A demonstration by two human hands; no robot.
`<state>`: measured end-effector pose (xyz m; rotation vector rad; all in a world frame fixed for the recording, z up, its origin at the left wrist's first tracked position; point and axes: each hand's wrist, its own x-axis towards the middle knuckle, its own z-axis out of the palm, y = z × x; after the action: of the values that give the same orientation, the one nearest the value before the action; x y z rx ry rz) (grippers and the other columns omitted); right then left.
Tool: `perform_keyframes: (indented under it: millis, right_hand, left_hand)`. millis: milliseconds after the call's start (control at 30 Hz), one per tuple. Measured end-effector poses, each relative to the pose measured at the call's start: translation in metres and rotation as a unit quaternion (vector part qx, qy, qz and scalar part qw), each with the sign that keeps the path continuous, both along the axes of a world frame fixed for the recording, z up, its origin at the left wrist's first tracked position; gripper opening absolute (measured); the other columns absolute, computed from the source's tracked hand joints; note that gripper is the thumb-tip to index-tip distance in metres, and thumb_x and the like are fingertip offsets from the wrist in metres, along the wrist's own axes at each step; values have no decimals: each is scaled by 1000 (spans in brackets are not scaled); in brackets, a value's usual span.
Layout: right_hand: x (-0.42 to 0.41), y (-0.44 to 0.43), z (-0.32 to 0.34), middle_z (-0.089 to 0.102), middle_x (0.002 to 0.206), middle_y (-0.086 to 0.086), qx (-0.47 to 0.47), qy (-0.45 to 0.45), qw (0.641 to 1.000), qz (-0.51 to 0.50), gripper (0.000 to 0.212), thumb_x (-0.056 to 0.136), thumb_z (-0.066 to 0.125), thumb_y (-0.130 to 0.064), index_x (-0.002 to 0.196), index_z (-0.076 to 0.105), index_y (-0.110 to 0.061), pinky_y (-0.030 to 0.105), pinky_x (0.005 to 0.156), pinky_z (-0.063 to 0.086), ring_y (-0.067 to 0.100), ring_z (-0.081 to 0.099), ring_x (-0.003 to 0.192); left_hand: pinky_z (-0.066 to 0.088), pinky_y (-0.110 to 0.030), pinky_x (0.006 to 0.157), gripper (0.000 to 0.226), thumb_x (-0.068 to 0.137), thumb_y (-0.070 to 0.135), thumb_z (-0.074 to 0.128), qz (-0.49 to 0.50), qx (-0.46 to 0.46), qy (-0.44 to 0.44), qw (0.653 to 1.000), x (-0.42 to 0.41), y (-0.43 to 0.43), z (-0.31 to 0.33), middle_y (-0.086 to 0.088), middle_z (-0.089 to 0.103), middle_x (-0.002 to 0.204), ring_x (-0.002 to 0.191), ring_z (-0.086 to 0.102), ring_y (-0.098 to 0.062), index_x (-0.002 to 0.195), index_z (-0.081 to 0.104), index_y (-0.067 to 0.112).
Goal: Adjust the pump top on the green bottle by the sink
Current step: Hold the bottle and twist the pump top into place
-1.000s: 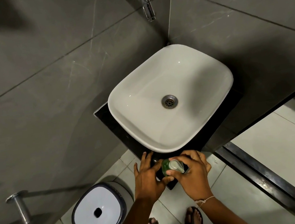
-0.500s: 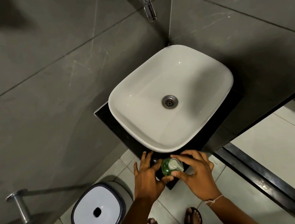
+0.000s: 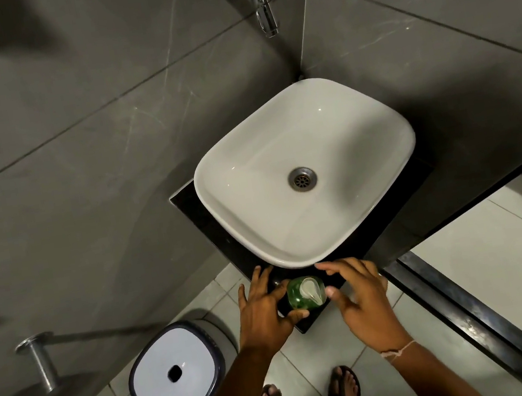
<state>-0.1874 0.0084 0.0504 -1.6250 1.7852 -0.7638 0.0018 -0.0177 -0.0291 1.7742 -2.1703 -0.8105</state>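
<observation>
A green bottle (image 3: 298, 298) with a white pump top (image 3: 310, 289) stands on the near corner of the black counter (image 3: 192, 206), just in front of the white basin (image 3: 232, 181). My left hand (image 3: 264, 311) wraps the bottle's left side, thumb curled under its near edge. Just right of the bottle is my right hand (image 3: 359, 299), fingers spread and off the pump; its thumb tip sits close to the bottle's right side. The pump's spout points toward me and slightly right.
A chrome tap (image 3: 261, 4) juts from the grey tiled wall above the basin. A white-lidded bin (image 3: 177, 374) stands on the floor at the left. A metal wall fitting (image 3: 39, 359) sticks out at far left. A dark threshold (image 3: 472, 314) runs at right.
My right hand has let go of the pump top and drawn back to the right, fingers spreading. The left hand stays on the bottle.
</observation>
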Motion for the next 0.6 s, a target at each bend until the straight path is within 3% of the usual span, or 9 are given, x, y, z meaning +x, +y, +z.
perform_keyframes:
  millis: [100,267,600]
  right_hand:
    - [-1,-4,16,54,117,-29,-20,-29,998,47,38,90,54,-29,120,56,-52,32,95,33,7,43,114]
    - [7,-8,21,62,112,-19,-14,-42,997,67,34,87,66,-19,109,68,-44,45,95,41,14,48,110]
    - [13,-5,23,64,106,-18,-7,-71,997,23,31,81,72,-23,100,67,-47,52,93,41,17,49,107]
  left_hand:
    - [3,-56,116,69,69,65,65,0,2,4,1000,1,0,0,0,23,157,146,2,-19,130,50,37]
    - [3,-56,115,68,69,61,68,1,-1,4,1000,0,1,0,1,23,157,146,2,-19,131,48,39]
    - [2,-55,115,67,70,60,70,3,-4,1,1000,-1,1,0,0,24,157,147,4,-20,130,50,39]
